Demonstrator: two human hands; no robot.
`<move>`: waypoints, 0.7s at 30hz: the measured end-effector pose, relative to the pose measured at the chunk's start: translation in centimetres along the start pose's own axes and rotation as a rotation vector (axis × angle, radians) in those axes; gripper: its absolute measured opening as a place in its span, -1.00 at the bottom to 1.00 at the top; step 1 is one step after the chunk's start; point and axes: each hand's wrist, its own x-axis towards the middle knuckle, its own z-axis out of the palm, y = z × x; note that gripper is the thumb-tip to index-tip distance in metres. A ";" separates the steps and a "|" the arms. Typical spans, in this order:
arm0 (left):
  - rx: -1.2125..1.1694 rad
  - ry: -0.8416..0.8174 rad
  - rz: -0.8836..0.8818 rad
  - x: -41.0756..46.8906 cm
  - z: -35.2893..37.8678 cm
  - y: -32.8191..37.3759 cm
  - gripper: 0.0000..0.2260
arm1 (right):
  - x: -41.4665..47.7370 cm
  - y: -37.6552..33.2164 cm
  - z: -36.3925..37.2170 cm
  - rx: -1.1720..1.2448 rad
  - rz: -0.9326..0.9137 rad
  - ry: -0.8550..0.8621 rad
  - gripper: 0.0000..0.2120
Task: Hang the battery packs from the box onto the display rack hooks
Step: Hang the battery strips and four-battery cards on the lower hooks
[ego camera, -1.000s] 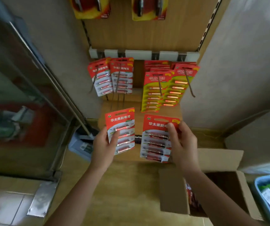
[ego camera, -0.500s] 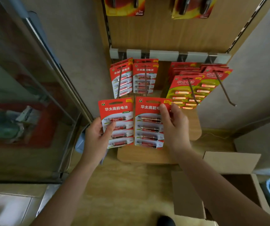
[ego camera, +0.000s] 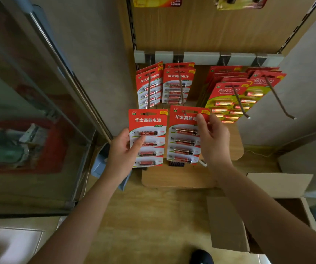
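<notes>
Body in view = 2 arms only. L hand (ego camera: 122,155) and R hand (ego camera: 213,141) bare, L forearm (ego camera: 80,212) and R forearm (ego camera: 267,212) bare up to near frame edge (sleeves out of shot). Near edge, right of centre: dark rounded shoe toe (ego camera: 201,256), prob black, too blurred for detail.

Your left hand (ego camera: 122,155) holds the left pack (ego camera: 147,121) just beside the right pack (ego camera: 183,138), which is in your right hand (ego camera: 214,141). Both sit below and before the hung packs (ego camera: 177,85) on the rack rail (ego camera: 201,58). The further stacks (ego camera: 227,96) hang to their right, and the box (ego camera: 227,223) stands low on your right
</notes>
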 end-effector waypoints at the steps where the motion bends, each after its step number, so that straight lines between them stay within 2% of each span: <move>1: -0.005 -0.008 -0.007 0.0 0.0 -0.1 -0.81 | 0.2 0.0 0.0 0.004 0.001 -0.002 -0.77; 8: -0.056 -0.022 -0.055 2.4 0.1 -0.6 -0.80 | 2.4 -0.2 1.2 0.036 0.009 -0.008 -0.79; 12: -0.011 -0.033 -0.019 5.5 0.7 -0.4 -0.77 | 5.1 -0.4 2.5 0.036 0.002 -0.029 -0.82; 21: 0.078 0.070 -0.038 12.3 1.9 0.3 -0.78 | 10.4 -0.5 3.8 -0.009 -0.039 -0.026 -0.76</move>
